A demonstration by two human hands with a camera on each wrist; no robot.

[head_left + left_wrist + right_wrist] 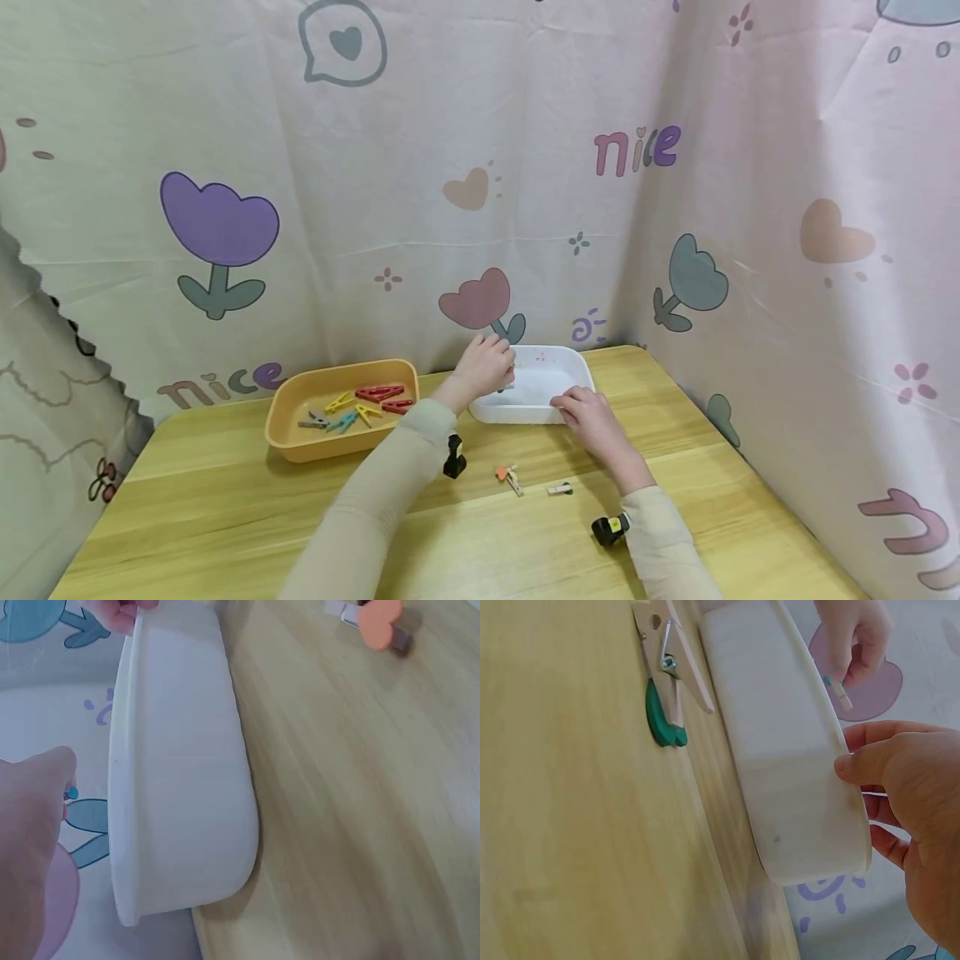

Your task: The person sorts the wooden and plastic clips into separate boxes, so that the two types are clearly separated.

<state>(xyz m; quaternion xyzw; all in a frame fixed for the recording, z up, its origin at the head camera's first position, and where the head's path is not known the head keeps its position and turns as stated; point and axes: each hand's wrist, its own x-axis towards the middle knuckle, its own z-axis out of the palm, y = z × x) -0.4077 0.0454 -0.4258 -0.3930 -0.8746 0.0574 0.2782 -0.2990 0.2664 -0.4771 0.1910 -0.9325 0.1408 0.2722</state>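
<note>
A small wooden clothespin with a blue bit at one end is pinched in my left hand, above the left part of the white tray. My right hand grips the tray's rim at the front right, thumb outside and fingers inside, as the right wrist view shows. On the table before the tray lie a clothespin with an orange heart and a wooden clothespin with a green ornament. Most of the tray's inside is hidden in both wrist views.
To the left stands a yellow tray with red clothespins, yellow clothespins, teal clothespins and grey clothespins. A patterned curtain hangs behind and to the right of the wooden table.
</note>
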